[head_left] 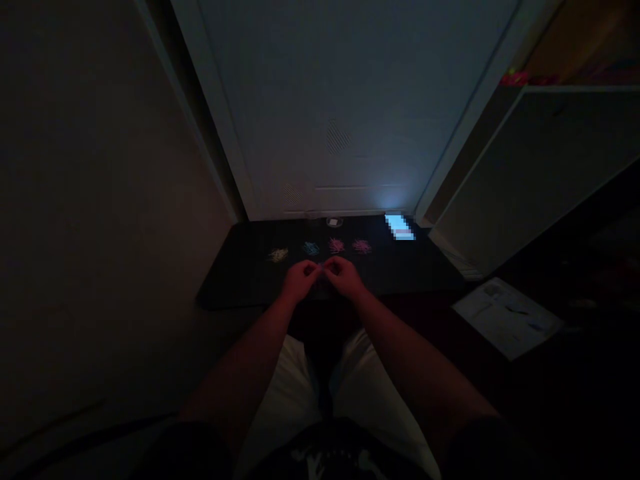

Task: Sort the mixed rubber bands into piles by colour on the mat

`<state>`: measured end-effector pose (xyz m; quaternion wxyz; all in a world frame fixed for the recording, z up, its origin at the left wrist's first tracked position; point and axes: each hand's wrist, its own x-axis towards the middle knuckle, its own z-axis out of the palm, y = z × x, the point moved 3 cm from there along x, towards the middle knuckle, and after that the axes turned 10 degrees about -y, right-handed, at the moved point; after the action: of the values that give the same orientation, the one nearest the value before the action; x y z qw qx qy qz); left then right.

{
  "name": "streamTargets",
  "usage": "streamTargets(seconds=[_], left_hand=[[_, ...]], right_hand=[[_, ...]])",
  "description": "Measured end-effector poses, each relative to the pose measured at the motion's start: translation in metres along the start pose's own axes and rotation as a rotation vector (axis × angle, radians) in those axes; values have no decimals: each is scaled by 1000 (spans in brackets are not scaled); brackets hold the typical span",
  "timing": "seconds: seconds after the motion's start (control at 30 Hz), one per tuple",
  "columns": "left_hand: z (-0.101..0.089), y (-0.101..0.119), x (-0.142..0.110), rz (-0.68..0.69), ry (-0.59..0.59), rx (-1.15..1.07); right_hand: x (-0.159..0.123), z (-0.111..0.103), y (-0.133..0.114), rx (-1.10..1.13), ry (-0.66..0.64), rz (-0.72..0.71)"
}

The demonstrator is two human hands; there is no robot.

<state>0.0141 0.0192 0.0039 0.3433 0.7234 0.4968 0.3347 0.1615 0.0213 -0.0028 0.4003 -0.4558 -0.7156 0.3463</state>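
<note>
The room is very dark. My left hand (300, 280) and my right hand (344, 277) meet over the near part of a black mat (240, 280) on the floor. Both have fingers curled and pinched together around something small that I cannot make out. Just beyond them on the mat lie small piles of thin coloured pieces: a yellow pile (278, 255), a blue pile (311, 249) and two pink piles (337, 245) (361, 247).
A lit phone screen (399, 227) glows at the mat's far right corner. A small round object (334, 222) sits at the mat's far edge before a white door (350, 107). White paper (507, 317) lies on the floor at right, below a white cabinet (540, 167).
</note>
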Motion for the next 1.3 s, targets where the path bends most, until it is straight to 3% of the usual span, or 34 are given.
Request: streamTargets(seconds=[0.5, 1.0, 1.3], left_hand=[[-1, 4, -2, -26, -3, 6], [1, 2, 0, 62, -6, -48], [1, 3, -1, 22, -10, -2]], right_hand=[[-1, -1, -2, -79, 7, 45], [-2, -2, -3, -92, 42, 40], [-1, -3, 0, -89, 33, 49]])
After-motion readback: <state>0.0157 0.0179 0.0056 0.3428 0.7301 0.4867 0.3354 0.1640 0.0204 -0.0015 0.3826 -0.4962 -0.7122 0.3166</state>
